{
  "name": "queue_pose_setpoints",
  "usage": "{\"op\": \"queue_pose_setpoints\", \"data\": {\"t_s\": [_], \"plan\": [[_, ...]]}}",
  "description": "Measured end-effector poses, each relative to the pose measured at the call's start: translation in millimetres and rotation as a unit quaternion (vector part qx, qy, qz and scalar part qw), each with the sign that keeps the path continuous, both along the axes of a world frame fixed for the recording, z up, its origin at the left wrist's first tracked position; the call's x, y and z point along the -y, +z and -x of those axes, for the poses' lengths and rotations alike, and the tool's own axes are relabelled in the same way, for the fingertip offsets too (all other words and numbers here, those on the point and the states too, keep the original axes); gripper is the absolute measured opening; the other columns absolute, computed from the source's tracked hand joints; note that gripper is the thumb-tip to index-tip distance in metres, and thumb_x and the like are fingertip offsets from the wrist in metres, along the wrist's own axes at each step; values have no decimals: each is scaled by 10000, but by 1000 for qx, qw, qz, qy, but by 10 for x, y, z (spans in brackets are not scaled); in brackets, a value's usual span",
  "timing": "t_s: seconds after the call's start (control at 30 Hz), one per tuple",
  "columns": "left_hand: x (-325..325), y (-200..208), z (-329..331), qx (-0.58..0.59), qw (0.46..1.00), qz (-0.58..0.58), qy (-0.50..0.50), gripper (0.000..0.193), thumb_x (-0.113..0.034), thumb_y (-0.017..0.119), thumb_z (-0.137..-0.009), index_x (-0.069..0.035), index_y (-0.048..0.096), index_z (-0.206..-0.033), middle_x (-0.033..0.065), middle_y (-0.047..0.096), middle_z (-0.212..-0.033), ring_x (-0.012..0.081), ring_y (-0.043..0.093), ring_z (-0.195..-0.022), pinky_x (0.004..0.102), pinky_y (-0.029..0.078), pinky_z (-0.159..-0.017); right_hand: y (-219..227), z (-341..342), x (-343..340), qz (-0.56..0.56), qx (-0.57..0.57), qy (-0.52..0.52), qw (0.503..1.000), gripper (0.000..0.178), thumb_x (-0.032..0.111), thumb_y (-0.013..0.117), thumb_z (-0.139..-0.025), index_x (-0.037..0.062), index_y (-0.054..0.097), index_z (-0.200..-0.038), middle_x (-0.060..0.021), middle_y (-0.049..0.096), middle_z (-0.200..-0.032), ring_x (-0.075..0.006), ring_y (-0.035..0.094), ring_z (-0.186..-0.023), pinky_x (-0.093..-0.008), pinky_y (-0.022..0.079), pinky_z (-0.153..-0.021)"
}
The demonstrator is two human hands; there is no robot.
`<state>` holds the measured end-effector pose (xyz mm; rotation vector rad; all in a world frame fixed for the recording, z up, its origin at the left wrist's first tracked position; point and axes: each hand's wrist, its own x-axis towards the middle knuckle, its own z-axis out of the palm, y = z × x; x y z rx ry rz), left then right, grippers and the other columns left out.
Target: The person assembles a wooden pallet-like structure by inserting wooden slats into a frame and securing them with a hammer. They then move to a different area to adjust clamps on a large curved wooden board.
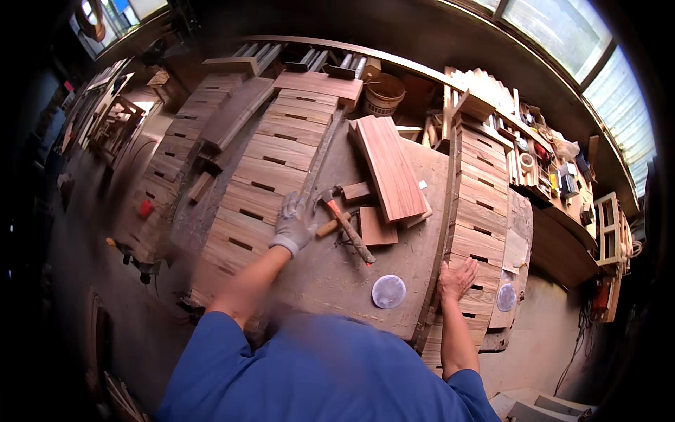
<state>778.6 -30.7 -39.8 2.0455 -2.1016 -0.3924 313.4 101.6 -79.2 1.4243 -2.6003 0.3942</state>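
While left hand (292, 226) (gloved) is near hammer (351, 235), right hand (457, 280) on boards (479, 243)

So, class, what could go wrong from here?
The bare right hand rests on slotted boards and might catch a splinter.
The hammer lies close to the gloved left hand, next to a loose wood block; a sweep of that arm could knock it.
The wide reddish board lies askew on other wood and might slide if bumped.
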Motion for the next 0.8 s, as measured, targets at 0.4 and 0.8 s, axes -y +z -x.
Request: {"op": "queue_pose_setpoints", "data": {"t_s": [0.4, 0.8], "plan": [[-1457, 36, -662, 55, 989, 44, 134, 972, -479, 740, -781, -7, 315, -1518, 230, 211, -1592, 413, 120, -1495, 529, 84, -1219, 119, -36, 34, -35, 3, -14, 999, 904, 490, 707, -840, -23, 344, -1490, -240, 329, -1556, -365, 251, -1478, -470, 203, -1215], [-1531, 195, -629, 143, 981, -25, 125, 904, -513, 626, -866, -28, 280, -1545, 223, 180, -1615, 387, 93, -1511, 506, 29, -1224, -161, 148, 32, -39, -52, 22, 998, 903, 473, 737, -832, -29, 362, -1482, -251, 381, -1525, -379, 327, -1443, -483, 263, -1192]]}}
